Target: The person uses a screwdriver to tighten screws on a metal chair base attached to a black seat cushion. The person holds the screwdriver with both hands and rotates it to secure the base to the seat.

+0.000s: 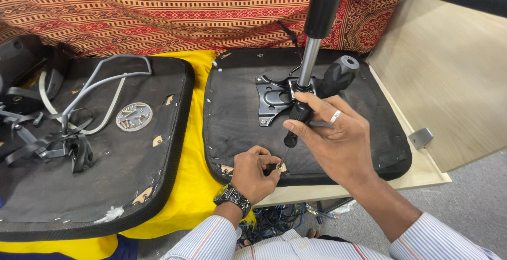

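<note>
Right hand (338, 144) is closed around the black handle of a screwdriver (311, 101), fingers wrapped at the lower part of the grip, a ring on one finger. The shaft runs down and toward the near left, with its tip meeting a screw (278, 166) at the near edge of the seat base (237, 117). Left hand (256, 173) is pinched shut at that same point, thumb and fingertips holding the screw or the tip steady; which of the two cannot be told. A watch sits on that wrist.

The seat base lies upside down on the surface (422, 170), right of centre, its black fabric underside stapled round the rim. A metal plate (272, 101) is bolted at its middle, and a gas cylinder (317, 22) rises from it toward the camera.

Handling, as judged: the screwdriver is rigid and light, its thick ribbed handle giving a sure grip; hold at the handle, never the thin shaft. The screw is small, hard and easily dropped, best pinched by its head. The seat base looks heavy and stiff beneath a soft cover; lift it by the rim, not by the cylinder.

To the left, on a yellow cloth (193, 186), a second base (105, 175) lies underside up. On it stand a round dish of screws (134, 116) and grey armrest frames (90, 91). A patterned red cloth (158, 12) hangs at the far side.
</note>
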